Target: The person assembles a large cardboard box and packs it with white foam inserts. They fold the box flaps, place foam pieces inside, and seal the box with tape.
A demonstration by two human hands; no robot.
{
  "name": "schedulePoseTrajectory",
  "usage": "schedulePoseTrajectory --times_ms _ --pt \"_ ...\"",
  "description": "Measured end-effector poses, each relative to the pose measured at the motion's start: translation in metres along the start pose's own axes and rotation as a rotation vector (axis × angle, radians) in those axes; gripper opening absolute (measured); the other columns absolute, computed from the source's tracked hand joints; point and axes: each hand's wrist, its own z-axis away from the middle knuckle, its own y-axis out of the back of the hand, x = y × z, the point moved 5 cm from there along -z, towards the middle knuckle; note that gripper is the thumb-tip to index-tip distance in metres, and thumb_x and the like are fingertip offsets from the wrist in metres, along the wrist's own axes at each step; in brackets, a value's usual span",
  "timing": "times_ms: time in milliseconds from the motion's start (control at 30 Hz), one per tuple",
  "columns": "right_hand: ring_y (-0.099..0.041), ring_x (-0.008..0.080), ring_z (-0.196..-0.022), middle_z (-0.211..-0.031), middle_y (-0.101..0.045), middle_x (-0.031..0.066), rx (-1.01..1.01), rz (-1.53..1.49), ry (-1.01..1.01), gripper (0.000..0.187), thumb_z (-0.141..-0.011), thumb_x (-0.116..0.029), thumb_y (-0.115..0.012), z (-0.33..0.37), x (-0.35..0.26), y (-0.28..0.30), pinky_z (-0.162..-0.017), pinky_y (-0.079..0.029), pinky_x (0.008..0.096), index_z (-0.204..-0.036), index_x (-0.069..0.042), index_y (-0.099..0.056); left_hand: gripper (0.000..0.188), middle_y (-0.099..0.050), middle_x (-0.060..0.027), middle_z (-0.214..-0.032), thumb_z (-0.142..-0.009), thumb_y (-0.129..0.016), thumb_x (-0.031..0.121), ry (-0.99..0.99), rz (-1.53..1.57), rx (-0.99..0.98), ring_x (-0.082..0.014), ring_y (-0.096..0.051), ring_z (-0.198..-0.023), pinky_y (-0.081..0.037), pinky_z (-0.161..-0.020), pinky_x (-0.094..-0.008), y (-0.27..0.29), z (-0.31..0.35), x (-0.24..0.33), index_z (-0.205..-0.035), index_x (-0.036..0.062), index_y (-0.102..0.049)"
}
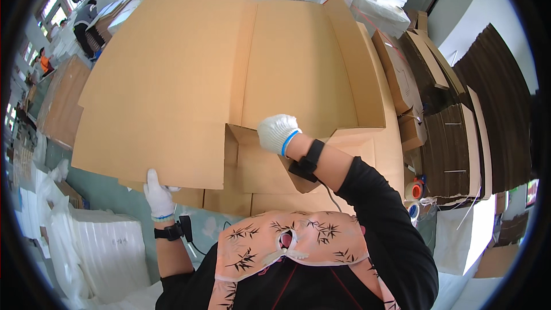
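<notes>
A large brown cardboard box [298, 63] lies partly folded in front of me, with its long right side wall raised. Its wide left panel [155, 80] spreads out flat to the left. My left hand [159, 196], in a white knitted glove, grips the near edge of that panel, one digit on top and other fingers partly hidden at the edge. My right hand [278, 132], gloved too, is closed like a fist at the short near flap [248, 135] of the box. Its fingertips are hidden, so anything in its grasp cannot be seen.
Stacked folded cardboard [450, 143] stands at the right, near tape rolls [414, 190]. White foam-wrapped packs [112, 252] are at the lower left. Wrapped white goods [379, 0] stand at the back. A person [86, 26] works far off at upper left.
</notes>
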Motion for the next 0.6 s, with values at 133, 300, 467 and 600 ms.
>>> schedulePoseTrajectory --times_ms 133,300,467,600 --pt "-0.072 0.0333 -0.074 -0.078 -0.073 0.0146 -0.044 -0.026 0.069 0.017 -0.079 -0.018 -0.062 0.01 -0.013 -0.011 -0.055 -0.054 0.0456 -0.079 -0.009 -0.077 0.04 -0.065 -0.0103 -0.101 -0.103 -0.046 0.031 -0.172 -0.098 0.304 -0.018 -0.063 -0.081 -0.05 -0.066 -0.0314 0.003 0.018 0.026 -0.118 -0.0042 -0.057" --pt "-0.071 0.0379 -0.083 -0.087 -0.072 0.0201 -0.104 -0.232 0.239 0.029 -0.079 -0.027 -0.06 0.012 -0.048 -0.009 -0.069 -0.056 0.0467 -0.085 -0.003 -0.075 0.044 -0.061 -0.0106 -0.119 -0.103 -0.048 0.032 -0.105 0.02 0.402 -0.0196 -0.06 -0.107 -0.05 -0.089 -0.0324 0.049 0.018 0.049 -0.128 -0.004 -0.053" --pt "-0.069 0.0344 -0.093 -0.098 -0.072 0.0209 -0.056 -0.754 0.209 0.049 -0.079 -0.046 -0.069 0.005 0.001 0.047 -0.084 -0.053 0.0385 -0.102 -0.003 -0.073 0.046 -0.056 -0.0101 -0.132 -0.105 -0.045 0.035 -0.322 -0.094 0.464 -0.0228 -0.058 -0.116 -0.049 -0.095 -0.0332 0.063 0.023 0.017 -0.136 -0.0002 -0.048" --pt "-0.067 0.0189 -0.093 -0.102 -0.073 0.0141 0.323 -1.316 -0.098 0.045 -0.088 -0.031 -0.069 0.008 0.074 0.085 -0.085 -0.052 0.0304 -0.113 0.005 -0.069 0.043 -0.05 -0.0179 -0.14 -0.105 -0.045 0.018 -0.07 0.051 0.108 -0.0291 -0.051 -0.129 -0.048 -0.103 -0.0436 0.047 0.032 -0.085 -0.143 -0.0014 -0.04"
